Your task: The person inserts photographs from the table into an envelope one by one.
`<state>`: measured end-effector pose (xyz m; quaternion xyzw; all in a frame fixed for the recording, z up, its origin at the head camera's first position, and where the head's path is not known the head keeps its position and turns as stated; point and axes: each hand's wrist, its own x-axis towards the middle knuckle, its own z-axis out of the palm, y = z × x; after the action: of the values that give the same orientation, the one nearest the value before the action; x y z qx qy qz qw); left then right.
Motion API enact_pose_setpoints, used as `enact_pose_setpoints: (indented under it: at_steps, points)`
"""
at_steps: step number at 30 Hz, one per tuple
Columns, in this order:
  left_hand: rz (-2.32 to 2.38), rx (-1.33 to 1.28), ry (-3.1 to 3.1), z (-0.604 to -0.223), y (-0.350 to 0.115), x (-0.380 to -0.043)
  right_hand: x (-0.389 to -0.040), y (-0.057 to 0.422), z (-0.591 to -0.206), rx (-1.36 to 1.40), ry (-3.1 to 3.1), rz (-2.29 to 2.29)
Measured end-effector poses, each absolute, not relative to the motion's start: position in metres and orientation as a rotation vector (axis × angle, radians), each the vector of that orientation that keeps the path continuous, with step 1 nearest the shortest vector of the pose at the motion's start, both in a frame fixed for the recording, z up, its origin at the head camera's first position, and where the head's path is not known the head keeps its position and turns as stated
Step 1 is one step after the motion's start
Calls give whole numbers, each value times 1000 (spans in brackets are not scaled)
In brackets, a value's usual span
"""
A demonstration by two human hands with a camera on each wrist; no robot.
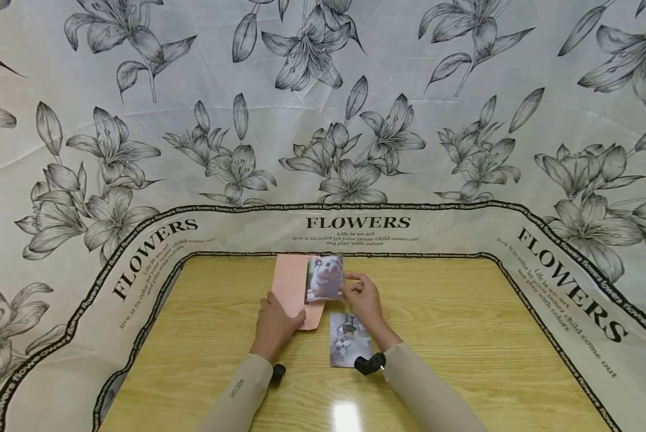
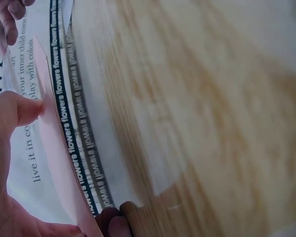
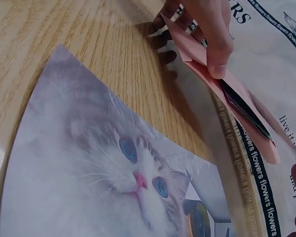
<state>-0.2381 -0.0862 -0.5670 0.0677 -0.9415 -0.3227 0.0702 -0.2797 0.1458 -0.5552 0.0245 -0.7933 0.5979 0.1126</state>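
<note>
Two bare hands reach over a wood-grain table point(image 1: 204, 360), each busy with something made of paper. The left hand point(image 1: 279, 325) grips a pink envelope point(image 1: 289, 285) by its lower part; the left wrist view shows the thumb against one face and fingertips round the other side. Near the middle of the table's far side, the envelope has its long gaping side turned toward the right hand point(image 1: 364, 298). From the right wrist view, dark and green card edges point(image 3: 244, 106) show within that gap.

Thumb and fingers of the right hand pinch the right edge of a hamster card point(image 1: 325, 279), a pale picture of a plump, whitish animal. This card overlaps the envelope's right side in the head view, just beside the opening; whether its left edge sits inside or only in front, I cannot tell from these angles.

Below both, nearer the person, a cat card point(image 1: 345, 349) lies face up on the table under the right wrist, touched by neither hand. It shows a white and grey cat with blue eyes and a pink nose.

Light sleeves point(image 1: 427, 390) cover both forearms, and a small black device point(image 1: 369, 363) sits at the right wrist. Behind the table hangs a white cloth point(image 1: 382, 51) printed with grey lilies and the word FLOWERS.
</note>
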Motion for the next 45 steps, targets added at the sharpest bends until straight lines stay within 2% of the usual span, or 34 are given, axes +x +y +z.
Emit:
enact_pose_setpoints:
  at_steps: [21,45]
  points:
    - [-991,217,-2826,-564,-86,-240,-292,130,-560,51,-2361,1729]
    - [-955,209,-2847,-571,-87,-241,-287,112,-553,120,-2510,1665]
